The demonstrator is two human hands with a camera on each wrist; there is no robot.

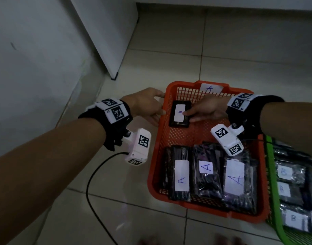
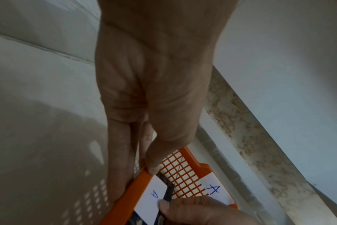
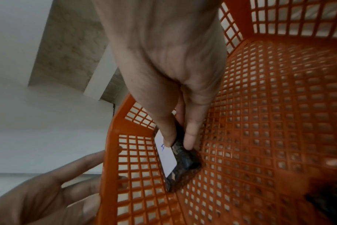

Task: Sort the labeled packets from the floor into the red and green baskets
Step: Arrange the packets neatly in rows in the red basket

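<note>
Nearest me, at the lower right of the head view, the green basket (image 1: 273, 183) holds several dark packets with white labels marked B (image 1: 293, 218). Just left of it, touching or nearly so, sits the red basket (image 1: 156, 156). Its near end holds three dark packets labelled A (image 1: 207, 175) lying side by side. I see no loose packets on the tiled floor (image 1: 169, 59) in any view, so I judge the sorting nearly finished, with perhaps only the packet now in hand left to settle.

Further in, toward the far end of the red basket, my right hand (image 1: 206, 108) reaches across from the right. Its thumb and fingers (image 3: 190, 137) are clamped on a small dark packet with an A label (image 1: 180, 114). In the right wrist view the packet's lower edge looks to rest on the basket's mesh bottom, tilted against the left wall, and it is not yet released.

My left hand (image 1: 146, 105) is at the basket's left rim, arm extended. The thumb (image 2: 154, 164) presses on top of the rim and the straight fingers lie along the outer wall, pinching and steadying it.

At the far wall a paper tag marked A (image 1: 210, 88) is fixed to the basket.
</note>
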